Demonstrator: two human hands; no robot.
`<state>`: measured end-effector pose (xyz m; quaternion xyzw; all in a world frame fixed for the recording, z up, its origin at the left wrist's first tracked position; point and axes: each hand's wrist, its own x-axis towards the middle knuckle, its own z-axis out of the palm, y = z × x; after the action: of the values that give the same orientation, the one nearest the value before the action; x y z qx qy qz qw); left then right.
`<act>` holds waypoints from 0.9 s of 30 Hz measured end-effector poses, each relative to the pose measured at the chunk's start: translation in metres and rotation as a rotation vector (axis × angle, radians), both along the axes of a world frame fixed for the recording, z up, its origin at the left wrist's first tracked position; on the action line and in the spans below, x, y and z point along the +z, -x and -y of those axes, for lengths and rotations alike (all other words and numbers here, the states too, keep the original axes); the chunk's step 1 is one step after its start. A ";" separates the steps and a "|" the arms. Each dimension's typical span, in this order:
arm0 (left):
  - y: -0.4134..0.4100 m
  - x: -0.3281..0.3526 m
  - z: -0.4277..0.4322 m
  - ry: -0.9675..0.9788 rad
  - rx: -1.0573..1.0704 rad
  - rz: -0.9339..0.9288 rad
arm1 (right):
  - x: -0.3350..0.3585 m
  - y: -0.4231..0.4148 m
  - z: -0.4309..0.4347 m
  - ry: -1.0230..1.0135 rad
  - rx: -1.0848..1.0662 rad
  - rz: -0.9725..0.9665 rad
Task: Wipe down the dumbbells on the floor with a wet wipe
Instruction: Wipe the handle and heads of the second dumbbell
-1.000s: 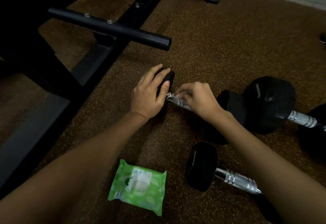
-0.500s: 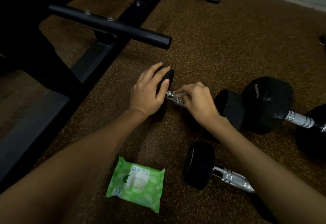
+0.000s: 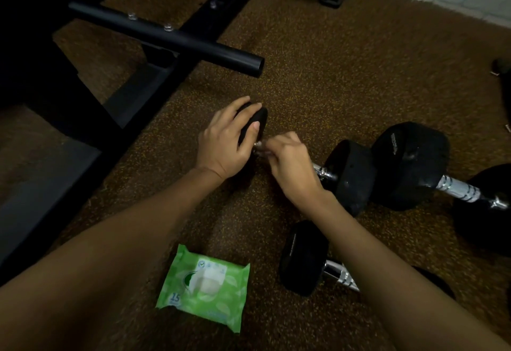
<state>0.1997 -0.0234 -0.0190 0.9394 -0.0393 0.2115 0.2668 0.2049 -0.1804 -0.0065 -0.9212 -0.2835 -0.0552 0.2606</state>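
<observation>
On the speckled brown floor [image 3: 318,74] straight ahead lies the small dumbbell [image 3: 349,176] you are wiping. Your left hand [image 3: 225,144] is cupped over its far black head, and your right hand [image 3: 289,162] is closed around the chrome handle, with a pale bit of wet wipe [image 3: 261,152] showing at the fingertips. Its near head touches a larger dumbbell [image 3: 412,165] to the right. A third dumbbell [image 3: 302,258] lies partly under your right forearm. The green wipes pack [image 3: 204,285] sits near it, between your arms. A black tubular frame [image 3: 166,38] stands to the upper left.
</observation>
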 end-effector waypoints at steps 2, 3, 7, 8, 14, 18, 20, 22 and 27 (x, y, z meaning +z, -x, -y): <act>-0.001 0.000 0.000 0.000 0.004 0.002 | -0.001 -0.001 0.011 -0.023 -0.004 -0.004; -0.001 0.000 0.001 -0.001 0.006 0.003 | -0.001 -0.003 0.014 -0.052 -0.040 -0.016; -0.002 0.001 0.001 0.003 0.012 -0.003 | -0.005 -0.011 0.004 -0.134 -0.192 -0.088; -0.001 0.001 0.001 0.004 0.012 -0.010 | -0.007 -0.013 -0.003 -0.126 -0.213 -0.097; -0.001 0.001 0.001 0.006 0.000 -0.006 | -0.008 -0.002 -0.016 -0.060 -0.101 0.002; -0.002 0.000 0.000 0.007 -0.002 -0.001 | -0.012 0.002 0.008 -0.010 0.133 0.052; -0.002 0.000 0.001 0.012 0.001 -0.004 | -0.012 0.000 0.017 -0.036 0.137 0.019; -0.003 0.001 0.001 0.008 0.005 -0.003 | -0.009 -0.002 0.015 -0.094 0.037 -0.037; -0.002 0.001 0.001 0.016 0.004 -0.007 | -0.011 -0.015 -0.008 -0.066 -0.135 -0.090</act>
<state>0.2021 -0.0245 -0.0178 0.9381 -0.0347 0.2091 0.2739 0.2204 -0.1722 -0.0172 -0.9308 -0.2067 -0.0402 0.2988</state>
